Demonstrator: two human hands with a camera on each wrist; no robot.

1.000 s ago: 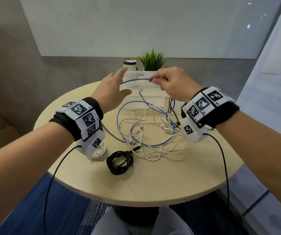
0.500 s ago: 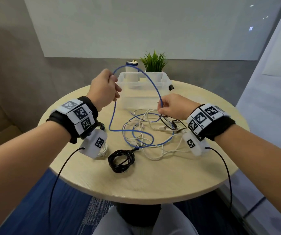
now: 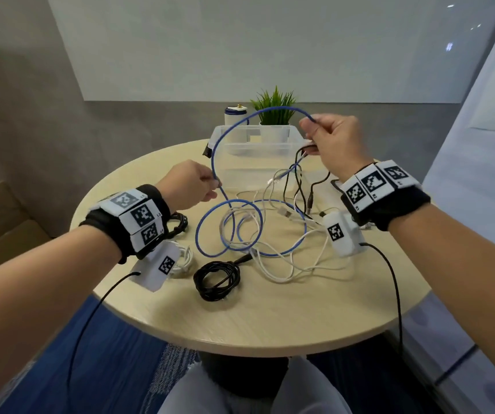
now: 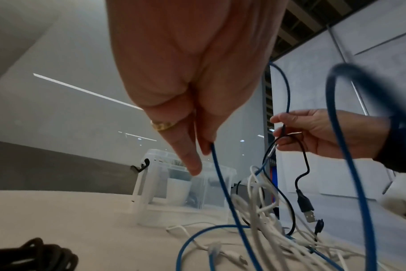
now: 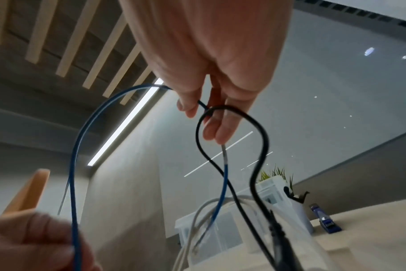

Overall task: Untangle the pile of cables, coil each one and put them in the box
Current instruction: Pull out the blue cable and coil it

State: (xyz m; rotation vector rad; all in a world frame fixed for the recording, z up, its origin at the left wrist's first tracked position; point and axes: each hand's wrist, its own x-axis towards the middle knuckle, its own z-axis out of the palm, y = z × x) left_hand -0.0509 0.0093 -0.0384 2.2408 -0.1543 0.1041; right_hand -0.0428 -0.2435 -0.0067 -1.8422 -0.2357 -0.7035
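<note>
Blue cable point(image 3: 215, 150): you hold it in a tall arch over the worktop point(image 3: 270, 318), one leg in each hand; below your left hand point(image 3: 188, 186) it drops to the tangle, where its remaining loops lie flat among the white cables point(image 3: 285, 264).
Left hand: your fingertips point(image 4: 204, 146) pinch the blue cable low on the near leg, just above the loops on the worktop.
Right hand point(image 3: 334, 144): raised higher, in front of the box point(image 3: 255, 150), with fingers curled round the far leg of the arch near its top. A thin black cable point(image 5: 220, 161) is caught in the same grip and hangs in a loop, its plug dangling. That is the snag to mind.
Step in hand: as I judge it, you are drawing the blue cable free of the pile and starting its first coil.
How to do it well: let the black cable drop from your right hand before you pull on, or you will drag it and the white ones along. Feed the blue cable through your left fingers loosely, lift slowly, and stop when a white strand rises with it. Lay each new turn into the right hand at the same size as the arch.
Already coiled: a black coil point(image 3: 216, 279) lies on the near worktop, apart from the tangle, not yet in the box. A white bundle point(image 3: 183, 259) lies under your left wrist.
Box: clear, at the far edge of the worktop, just beyond the tangle; whether anything lies inside I cannot tell.
</note>
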